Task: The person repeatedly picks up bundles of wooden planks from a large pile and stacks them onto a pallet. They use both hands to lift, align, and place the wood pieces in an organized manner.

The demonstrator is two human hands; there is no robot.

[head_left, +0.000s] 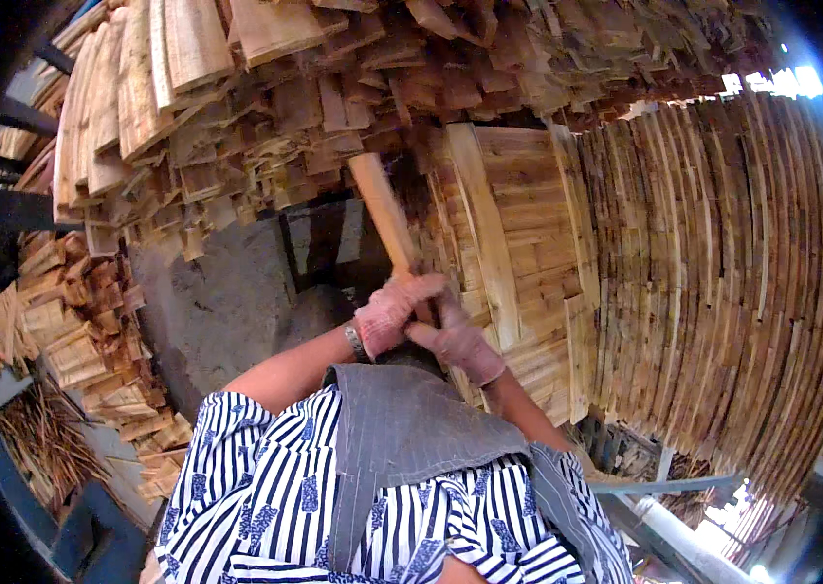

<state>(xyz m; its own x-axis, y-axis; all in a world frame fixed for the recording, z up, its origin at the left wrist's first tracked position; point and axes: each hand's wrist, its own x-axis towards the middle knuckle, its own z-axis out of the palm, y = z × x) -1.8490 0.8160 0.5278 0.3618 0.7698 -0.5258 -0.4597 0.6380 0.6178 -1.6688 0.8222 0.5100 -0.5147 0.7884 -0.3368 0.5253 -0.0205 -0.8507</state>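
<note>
In front of my apron a narrow wooden slat (384,209) points away from me, tilted slightly to the left. Its near end lies between my two gloved hands. My left hand (392,313), in a pinkish glove with a watch (355,341) at the wrist, is closed around that end. Against the same end, just to the right, my right hand (462,343) has its fingers closed too; its glove is a little blurred. The fingers hide the lower part of the slat. A grey apron (421,414) covers my front below the hands.
A big pile of slats (275,107) hangs over the far side. Right of my hands lies a stack of boards (538,195), beside a tall wall of stacked slats (713,263). More wood pieces (66,331) and thin sticks (41,428) lie left, past the grey floor (221,302).
</note>
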